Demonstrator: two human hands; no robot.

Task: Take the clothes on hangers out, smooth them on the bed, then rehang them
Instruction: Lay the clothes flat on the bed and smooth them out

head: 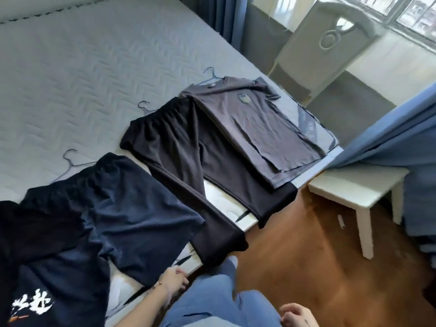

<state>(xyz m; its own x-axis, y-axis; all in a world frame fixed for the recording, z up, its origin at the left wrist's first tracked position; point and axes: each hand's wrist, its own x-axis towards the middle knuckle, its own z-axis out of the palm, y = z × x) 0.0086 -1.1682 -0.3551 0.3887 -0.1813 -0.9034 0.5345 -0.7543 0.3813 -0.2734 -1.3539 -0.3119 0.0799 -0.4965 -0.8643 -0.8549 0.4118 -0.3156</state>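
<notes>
Blue-jeaned legs (219,300) fill the bottom of the view, and both hands hang beside them at the bed's near edge. Her left hand (173,280) is loosely curled and holds nothing, just beside the hem of the navy shorts (113,218); the right hand (298,315) is half cut off by the frame, fingers bent, and it seems empty, though I cannot tell for sure.

Four garments lie spread along the near edge of the bed (70,74). A black printed T-shirt (35,279) sits at the left end, overlapped by the navy shorts; next along come the black trousers (188,161), their legs hanging over the edge; furthest toward the window end is the grey T-shirt (250,119), partly over the trousers. Wire hangers (70,159) poke from three waistbands and collars; the black T-shirt's top is out of frame.

To my eye, the taking-out is done and the pieces look fairly flat, the shorts least so. Rehanging has not begun.
</notes>
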